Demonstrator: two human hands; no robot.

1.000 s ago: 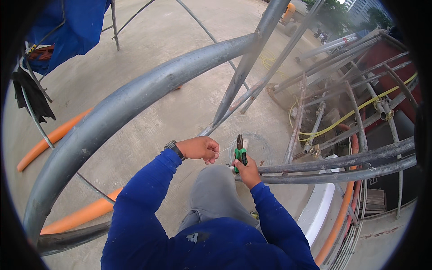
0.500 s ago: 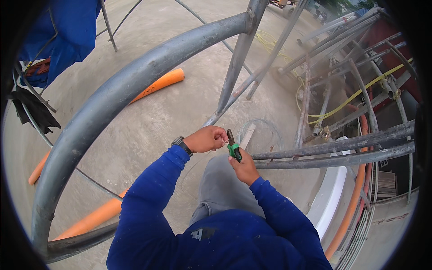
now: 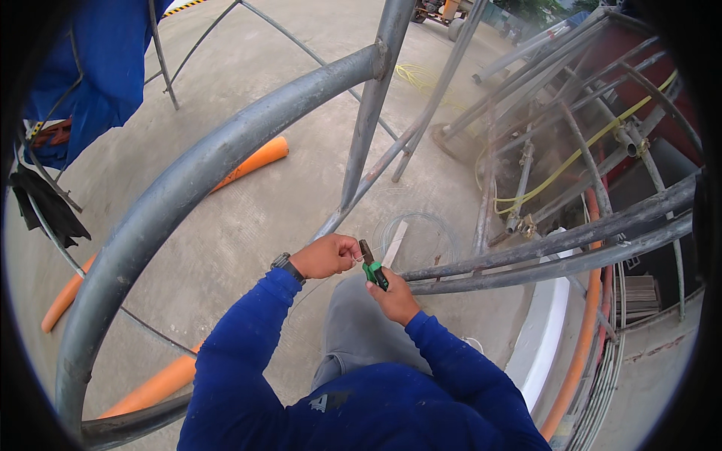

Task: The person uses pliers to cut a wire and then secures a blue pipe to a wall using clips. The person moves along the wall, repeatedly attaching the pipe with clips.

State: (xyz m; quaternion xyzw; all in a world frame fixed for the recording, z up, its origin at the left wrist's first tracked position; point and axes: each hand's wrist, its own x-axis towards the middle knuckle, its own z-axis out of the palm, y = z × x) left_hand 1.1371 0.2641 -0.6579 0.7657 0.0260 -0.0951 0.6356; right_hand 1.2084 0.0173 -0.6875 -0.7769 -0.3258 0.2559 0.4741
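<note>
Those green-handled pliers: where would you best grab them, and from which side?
By the green handles, from below, on the person's side. The pliers stand nearly upright with the dark metal jaws pointing up and away toward the thin wire pinched in the left hand. The right hand already wraps the handles that way, leaving the jaws free.

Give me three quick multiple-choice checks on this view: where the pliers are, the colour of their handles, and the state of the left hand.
1. Where are the pliers?
A. in the right hand
B. on the concrete
C. hung on the curved pipe

2. What colour are their handles?
A. red
B. green
C. yellow

3. How is the left hand?
A. open and flat
B. gripping the curved pipe
C. closed, pinching thin wire

Answers: 1 A, the right hand wraps the handles beside the horizontal bars; 2 B, green grips show above the fist; 3 C, the fingers are curled, with a thin strand at the fingertips.
</note>
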